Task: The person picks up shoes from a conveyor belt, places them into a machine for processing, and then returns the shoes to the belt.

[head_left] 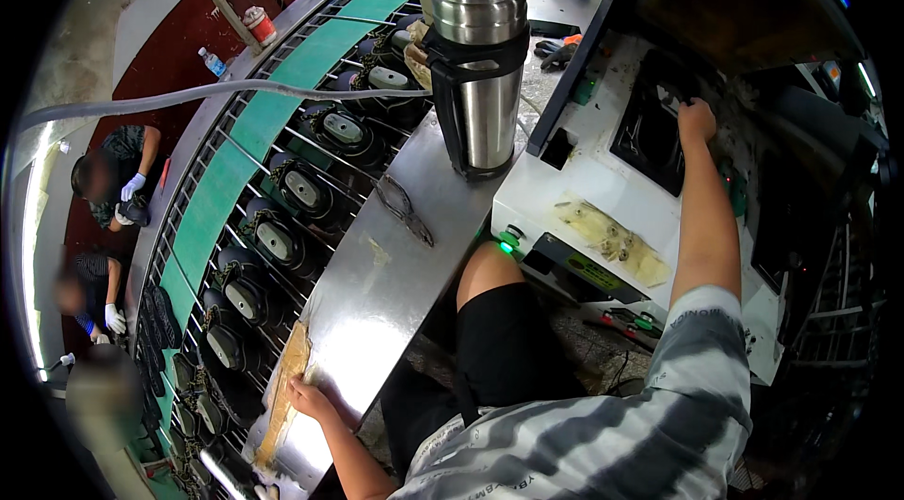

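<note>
My left hand (pixel 313 398) rests by the edge of the metal tabletop (pixel 377 312), its fingers curled beside a strip of brown tape (pixel 285 396). Whatever those fingers hold, if anything, is hidden. Reaching out to the right, my right hand (pixel 697 123) is closed at the rim of a dark recess (pixel 652 123) in the white machine (pixel 584 185). A small greyish piece (pixel 670 97) lies next to its fingertips, too small to name. Pliers (pixel 407 210) lie on the tabletop, apart from both hands.
A steel tumbler (pixel 492 114) with a black handle stands on the tabletop. Left of it, a rack conveyor (pixel 301 152) carries several dark shoes (pixel 275 241). A grey hose (pixel 235 88) crosses above. Co-workers with gloved hands (pixel 132 187) are at the far left. The machine's raised lid (pixel 744 1) is behind my right hand.
</note>
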{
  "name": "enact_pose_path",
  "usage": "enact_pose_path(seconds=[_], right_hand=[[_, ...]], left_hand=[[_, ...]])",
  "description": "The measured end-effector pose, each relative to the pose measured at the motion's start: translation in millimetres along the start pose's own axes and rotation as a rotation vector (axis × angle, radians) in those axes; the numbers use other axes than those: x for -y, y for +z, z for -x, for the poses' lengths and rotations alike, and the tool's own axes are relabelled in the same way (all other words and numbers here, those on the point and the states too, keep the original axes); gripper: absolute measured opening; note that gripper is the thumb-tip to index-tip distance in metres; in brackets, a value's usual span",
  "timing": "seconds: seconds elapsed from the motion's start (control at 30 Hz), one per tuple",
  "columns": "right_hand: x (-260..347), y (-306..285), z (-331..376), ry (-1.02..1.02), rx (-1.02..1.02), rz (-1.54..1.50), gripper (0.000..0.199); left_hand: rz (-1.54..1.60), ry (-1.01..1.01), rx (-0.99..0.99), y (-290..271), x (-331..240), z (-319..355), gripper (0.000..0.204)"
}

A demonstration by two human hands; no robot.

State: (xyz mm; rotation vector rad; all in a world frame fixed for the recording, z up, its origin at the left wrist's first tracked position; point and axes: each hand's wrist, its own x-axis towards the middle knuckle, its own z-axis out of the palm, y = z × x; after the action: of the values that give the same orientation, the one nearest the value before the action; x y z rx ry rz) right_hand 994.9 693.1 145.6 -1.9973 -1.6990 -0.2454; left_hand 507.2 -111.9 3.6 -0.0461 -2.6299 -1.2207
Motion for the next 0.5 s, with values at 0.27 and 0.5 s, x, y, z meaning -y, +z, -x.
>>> enact_pose_path(seconds=[0.27, 0.5], right_hand=[[5.0, -23.9, 20.0, -0.017, 0.085, -0.064, 0.040], [11.1, -47.5, 64.9, -0.536, -0.066, -0.232, 0.042]], left_hand=[[0.105, -0.043, -0.014, 3.4, 1.0, 4.2, 0.020], [0.055, 0.277, -0.137, 24.9, -20.1, 7.1, 0.014]])
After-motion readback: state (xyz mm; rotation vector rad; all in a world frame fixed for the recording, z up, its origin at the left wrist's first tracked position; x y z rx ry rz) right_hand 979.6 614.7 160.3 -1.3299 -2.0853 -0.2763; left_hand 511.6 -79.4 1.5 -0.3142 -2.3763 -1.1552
